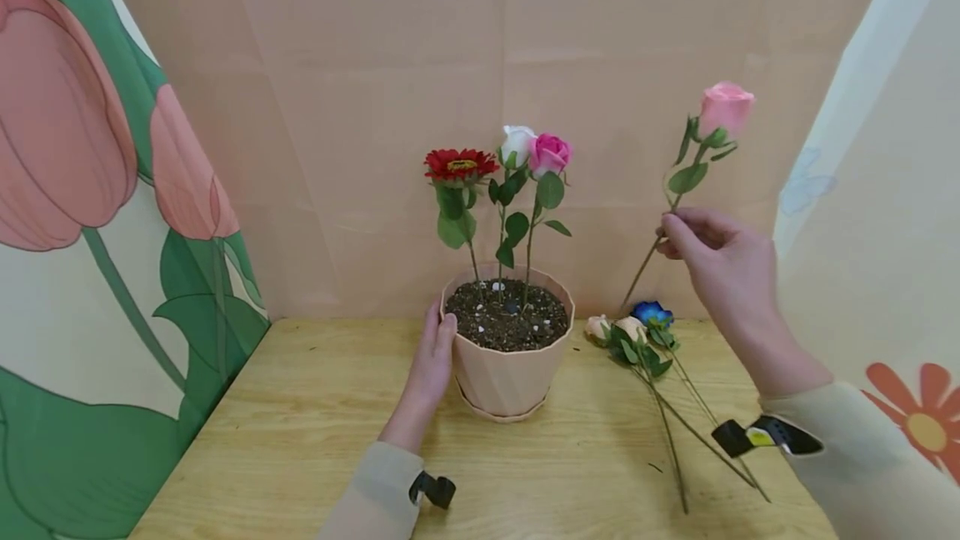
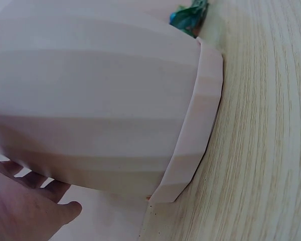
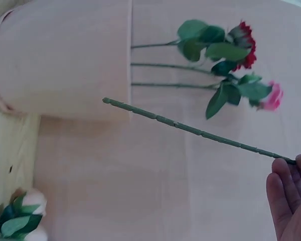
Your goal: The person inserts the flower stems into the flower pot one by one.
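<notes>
1 pink rose (image 1: 726, 111) is at upper right, its stem (image 1: 641, 273) pinched in my right hand (image 1: 723, 261); my left hand (image 1: 433, 352), loosely spread, touches the left of the central pot (image 1: 510, 373); 3 planted flowers (image 1: 551, 154) stand there; 3 loose flowers (image 1: 632, 329) lie lower right.

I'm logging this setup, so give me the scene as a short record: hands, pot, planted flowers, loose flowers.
Right hand: fingers pinch the stem of a light pink rose, raised
Left hand: rests against the pot's side
Pot: upright on a saucer, holding dark soil
Planted: red flower, white rose, bright pink rose
Loose on table: blue flower, two pale peach flowers
</notes>
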A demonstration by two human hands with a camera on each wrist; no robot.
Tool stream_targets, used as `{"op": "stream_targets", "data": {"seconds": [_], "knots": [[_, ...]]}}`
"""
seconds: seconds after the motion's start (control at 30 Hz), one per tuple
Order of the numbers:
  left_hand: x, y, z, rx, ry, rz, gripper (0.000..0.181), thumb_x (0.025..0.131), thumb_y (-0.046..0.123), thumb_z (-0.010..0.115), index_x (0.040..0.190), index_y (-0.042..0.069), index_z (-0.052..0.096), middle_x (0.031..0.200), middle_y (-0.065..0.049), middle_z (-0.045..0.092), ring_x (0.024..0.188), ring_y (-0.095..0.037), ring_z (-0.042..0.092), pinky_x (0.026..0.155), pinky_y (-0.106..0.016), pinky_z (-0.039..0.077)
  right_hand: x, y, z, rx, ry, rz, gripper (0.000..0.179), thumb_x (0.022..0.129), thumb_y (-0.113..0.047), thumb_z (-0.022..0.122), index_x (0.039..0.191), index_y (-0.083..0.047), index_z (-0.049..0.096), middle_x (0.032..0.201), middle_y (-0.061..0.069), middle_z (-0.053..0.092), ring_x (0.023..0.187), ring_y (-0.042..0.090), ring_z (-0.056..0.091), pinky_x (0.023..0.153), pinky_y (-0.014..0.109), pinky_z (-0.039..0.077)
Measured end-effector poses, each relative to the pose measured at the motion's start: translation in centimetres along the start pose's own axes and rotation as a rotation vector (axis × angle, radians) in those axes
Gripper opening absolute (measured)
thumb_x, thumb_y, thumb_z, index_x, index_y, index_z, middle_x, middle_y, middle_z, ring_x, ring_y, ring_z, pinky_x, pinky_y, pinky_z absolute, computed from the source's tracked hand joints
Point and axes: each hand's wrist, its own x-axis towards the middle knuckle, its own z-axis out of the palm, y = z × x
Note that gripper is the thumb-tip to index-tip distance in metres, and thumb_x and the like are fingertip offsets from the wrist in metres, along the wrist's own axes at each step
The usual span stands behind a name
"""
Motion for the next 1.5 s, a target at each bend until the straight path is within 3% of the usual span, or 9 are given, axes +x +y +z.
{"op": "stream_targets", "data": {"seconds": [0.27,0.47,0.63,0.87,1.07,1.17,1.5], "knots": [[0.1,-0.1,-0.1,0.004,0.004,-0.005,0.064,0.12,0.041,0.037,0.175,0.01,0.026,0.179,-0.018,0.028,0.165,-0.038,0.025,0.133,-0.058,0.019,0.8,-2.7,2.6,0.046,0.019,-0.077,0.037,0.108,-0.036,0.074,0.127,-0.004,0.079,0.099,-0.019,0.08,0.084,0.002,0.076,0.078,0.014,0.059],[0.1,-0.4,0.1,0.005,0.011,-0.004,0.062,0.12,0.037,0.037,0.175,0.009,0.027,0.178,-0.021,0.029,0.164,-0.04,0.025,0.133,-0.06,0.019,1.3,-3.5,5.0,0.033,0.019,-0.177,0.033,0.109,-0.033,0.074,0.123,-0.004,0.081,0.103,0.0,0.083,0.083,0.004,0.076,0.08,0.015,0.06],[0.1,-0.3,0.1,-0.001,0.013,-0.004,0.06,0.121,0.035,0.038,0.175,0.01,0.028,0.178,-0.019,0.03,0.164,-0.038,0.026,0.133,-0.058,0.02,1.4,-2.9,6.9,0.005,-0.017,-0.215,0.028,0.11,-0.027,0.072,0.122,-0.003,0.081,0.108,0.014,0.082,0.084,0.004,0.075,0.079,0.014,0.058],[0.1,-0.3,0.1,-0.006,0.006,-0.016,0.06,0.121,0.036,0.038,0.175,0.013,0.028,0.179,-0.019,0.029,0.164,-0.039,0.026,0.133,-0.06,0.02,1.8,-1.6,8.3,-0.066,-0.013,-0.27,0.025,0.11,-0.023,0.073,0.12,-0.002,0.083,0.107,0.014,0.083,0.083,0.003,0.074,0.074,0.01,0.054],[0.1,-0.2,0.1,0.017,0.012,-0.017,0.061,0.121,0.038,0.037,0.175,0.013,0.028,0.179,-0.019,0.029,0.164,-0.039,0.026,0.133,-0.06,0.02,1.9,-0.9,9.1,-0.129,-0.032,-0.298,0.022,0.109,-0.021,0.073,0.117,-0.003,0.083,0.102,0.012,0.083,0.085,0.018,0.077,0.071,0.009,0.052],[0.2,-0.2,0.0,0.021,0.018,-0.015,0.06,0.121,0.038,0.038,0.175,0.013,0.029,0.178,-0.019,0.03,0.164,-0.038,0.027,0.133,-0.059,0.02,1.9,-0.5,9.5,-0.135,-0.056,-0.301,0.021,0.109,-0.019,0.073,0.115,-0.002,0.083,0.1,0.012,0.083,0.085,0.025,0.077,0.071,0.01,0.051],[0.2,-0.4,0.0,-0.003,0.017,-0.006,0.063,0.12,0.044,0.038,0.175,0.014,0.03,0.179,-0.017,0.031,0.164,-0.037,0.027,0.133,-0.058,0.02,1.6,0.6,10.2,-0.128,-0.09,-0.256,0.022,0.111,-0.019,0.071,0.118,-0.002,0.082,0.103,0.014,0.083,0.087,0.027,0.079,0.071,0.008,0.053]]}}
